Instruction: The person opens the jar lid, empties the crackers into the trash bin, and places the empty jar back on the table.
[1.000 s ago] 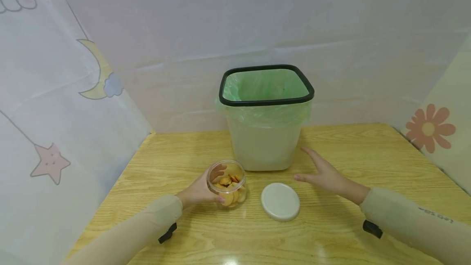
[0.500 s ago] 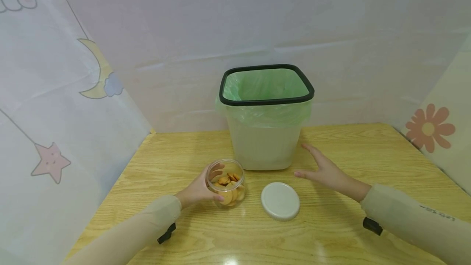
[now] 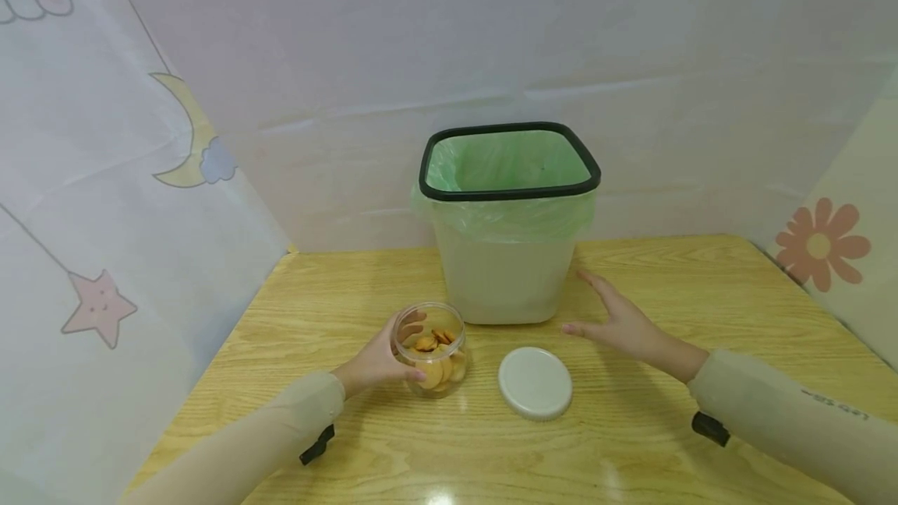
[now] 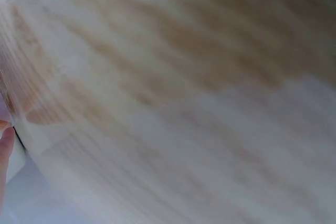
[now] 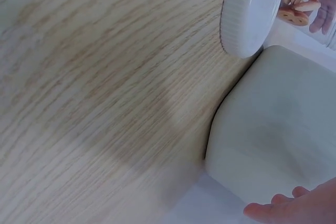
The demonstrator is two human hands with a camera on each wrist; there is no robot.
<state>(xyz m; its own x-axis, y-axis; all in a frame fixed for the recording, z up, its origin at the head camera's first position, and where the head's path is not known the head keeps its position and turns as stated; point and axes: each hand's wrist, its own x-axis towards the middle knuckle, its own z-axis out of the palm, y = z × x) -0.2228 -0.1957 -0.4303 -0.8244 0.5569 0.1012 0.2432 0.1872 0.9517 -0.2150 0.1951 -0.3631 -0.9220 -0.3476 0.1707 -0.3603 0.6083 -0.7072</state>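
The left hand [image 3: 375, 361] grips the open clear jar [image 3: 431, 349] of small biscuits, which stands near the middle of the desk [image 3: 666, 427]. The white lid [image 3: 535, 383] lies just beside it. The right hand [image 3: 617, 322], fingers spread, hovers beside the lined bin [image 3: 508, 224] standing toward the far edge.

Bench: light yellow wood [image 3: 701, 287], grain running across, a bright glare spot at its near edge.
Back wall: pale translucent sheeting [image 3: 449, 45] with horizontal creases.
Left wall: white sheet printed with a moon and cloud [image 3: 191, 148] and a pink star [image 3: 98, 308].
Right wall: cream panel bearing an orange flower [image 3: 822, 246].
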